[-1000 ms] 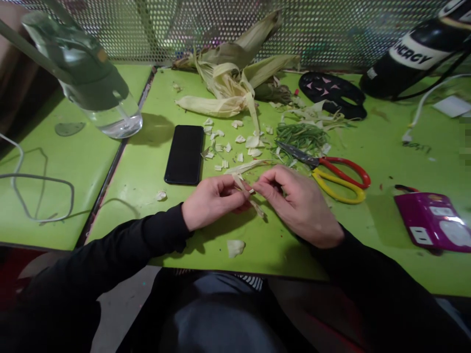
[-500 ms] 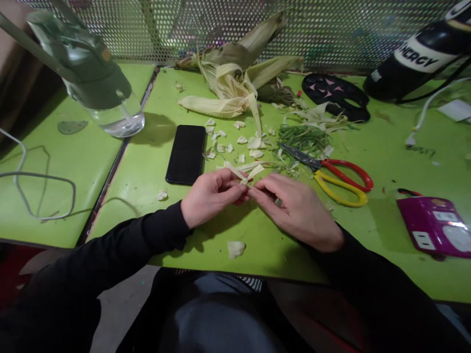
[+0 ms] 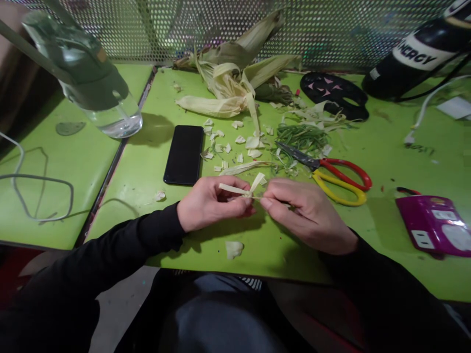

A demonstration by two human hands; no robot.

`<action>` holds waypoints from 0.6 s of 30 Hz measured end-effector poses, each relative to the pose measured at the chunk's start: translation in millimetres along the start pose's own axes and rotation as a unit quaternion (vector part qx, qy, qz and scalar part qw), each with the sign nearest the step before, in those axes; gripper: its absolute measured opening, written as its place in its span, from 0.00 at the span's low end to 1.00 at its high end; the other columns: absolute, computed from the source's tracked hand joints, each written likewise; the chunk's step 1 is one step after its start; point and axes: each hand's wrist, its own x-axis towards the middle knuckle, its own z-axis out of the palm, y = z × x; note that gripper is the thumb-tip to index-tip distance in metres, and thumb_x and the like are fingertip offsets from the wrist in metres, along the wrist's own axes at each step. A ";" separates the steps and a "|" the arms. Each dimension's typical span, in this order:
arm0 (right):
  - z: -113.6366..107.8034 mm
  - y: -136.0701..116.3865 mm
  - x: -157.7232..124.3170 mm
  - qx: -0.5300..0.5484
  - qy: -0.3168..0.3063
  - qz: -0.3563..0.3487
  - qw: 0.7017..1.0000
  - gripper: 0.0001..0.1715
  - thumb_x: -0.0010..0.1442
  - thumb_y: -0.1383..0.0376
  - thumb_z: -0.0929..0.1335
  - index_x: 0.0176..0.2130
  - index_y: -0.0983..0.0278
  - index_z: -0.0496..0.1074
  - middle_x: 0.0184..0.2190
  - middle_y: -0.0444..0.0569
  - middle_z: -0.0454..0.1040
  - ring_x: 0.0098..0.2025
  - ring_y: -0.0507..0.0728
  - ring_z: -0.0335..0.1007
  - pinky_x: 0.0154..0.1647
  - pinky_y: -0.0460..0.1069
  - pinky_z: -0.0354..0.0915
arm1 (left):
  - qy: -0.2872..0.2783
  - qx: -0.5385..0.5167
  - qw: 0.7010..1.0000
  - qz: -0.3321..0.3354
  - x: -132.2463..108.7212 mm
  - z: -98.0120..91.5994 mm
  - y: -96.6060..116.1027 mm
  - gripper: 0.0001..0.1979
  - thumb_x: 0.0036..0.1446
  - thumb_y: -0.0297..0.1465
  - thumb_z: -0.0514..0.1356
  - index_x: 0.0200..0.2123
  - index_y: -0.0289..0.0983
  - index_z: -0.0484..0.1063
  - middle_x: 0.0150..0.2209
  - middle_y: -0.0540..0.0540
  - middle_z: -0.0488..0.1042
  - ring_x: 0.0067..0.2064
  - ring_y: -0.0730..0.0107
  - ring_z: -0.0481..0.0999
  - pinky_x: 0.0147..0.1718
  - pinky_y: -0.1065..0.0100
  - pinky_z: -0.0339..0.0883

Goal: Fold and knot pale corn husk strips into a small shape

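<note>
My left hand (image 3: 221, 202) pinches a small bundle of pale corn husk strips (image 3: 235, 189), whose ends stick out above the fingers. Between thumb and forefinger, my right hand (image 3: 300, 208) grips a thin strand that runs to that bundle. A short gap separates the two hands, both held just over the green table near its front edge. Beyond them lie a loose husk strip (image 3: 245, 167) and several cut husk scraps (image 3: 253, 142). Scissors (image 3: 324, 169) with one red and one yellow handle rest beyond my right hand. Fingers partly hide the bundle's lower part.
A black phone (image 3: 184, 154) lies left of the scraps. Corn husks (image 3: 224, 88) are heaped at the back, with green strands (image 3: 303, 139) nearer. A water bottle (image 3: 99, 93) stands left, a black bottle (image 3: 412, 61) right, and a purple socket box (image 3: 434, 223) sits far right.
My right hand has moved right, away from my left, with the strand now stretched between them. The husk ends have swung, one now pointing left. Both hands are slightly lower.
</note>
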 end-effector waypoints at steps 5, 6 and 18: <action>-3.8 -1.4 -1.0 -0.012 -0.001 -0.015 1.000 0.18 0.64 0.65 0.62 0.22 0.61 0.59 0.20 0.41 0.57 0.23 0.50 0.54 0.25 0.49 0.52 | 0.008 -0.002 1.000 0.000 -3.5 -0.1 6.4 0.09 0.49 0.28 0.68 0.33 0.31 0.73 0.27 0.46 0.80 0.29 0.72 0.80 0.32 0.72 0.76; -4.1 -1.5 -1.2 -0.010 0.001 -0.017 1.000 0.18 0.64 0.65 0.62 0.22 0.61 0.59 0.20 0.41 0.57 0.23 0.50 0.54 0.26 0.49 0.52 | 0.009 -0.005 1.000 0.002 -3.6 -0.5 7.3 0.09 0.50 0.28 0.68 0.33 0.31 0.73 0.27 0.46 0.80 0.28 0.73 0.79 0.32 0.73 0.76; 17.9 7.1 1.8 0.063 0.120 0.124 0.983 0.13 0.64 0.54 0.66 0.37 0.60 0.71 0.28 0.44 0.73 0.27 0.51 0.65 0.27 0.48 0.60 | -0.019 0.004 1.000 -0.003 3.3 -1.5 -3.4 0.12 0.60 0.35 0.61 0.37 0.30 0.73 0.29 0.45 0.79 0.30 0.75 0.78 0.35 0.71 0.74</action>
